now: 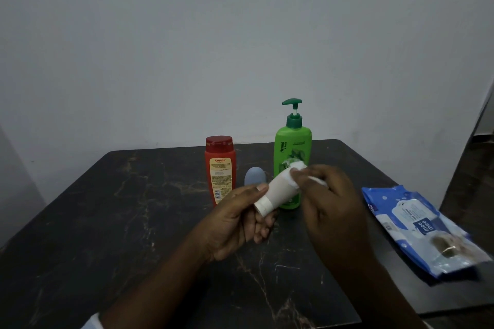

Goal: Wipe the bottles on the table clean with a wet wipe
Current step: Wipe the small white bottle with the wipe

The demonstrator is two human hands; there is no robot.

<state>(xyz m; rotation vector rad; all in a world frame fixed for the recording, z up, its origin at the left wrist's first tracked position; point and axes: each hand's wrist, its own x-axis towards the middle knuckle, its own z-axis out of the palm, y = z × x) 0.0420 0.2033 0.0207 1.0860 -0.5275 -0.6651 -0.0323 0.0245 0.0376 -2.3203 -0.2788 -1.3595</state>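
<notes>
Head view: two hands hold a small white bottle [278, 189] up over the dark desk [107, 222].

The left hand [240, 224] is curled around the bottle's cap end. The right hand [328, 200] pinches a white wet wipe [299, 168] against the other end. Behind stand a red bottle [220, 168], a green pump bottle [292, 147] and a small blue-grey thing [255, 175] (partly hidden). A blue wipes pack [422, 230] lies to the right.
</notes>
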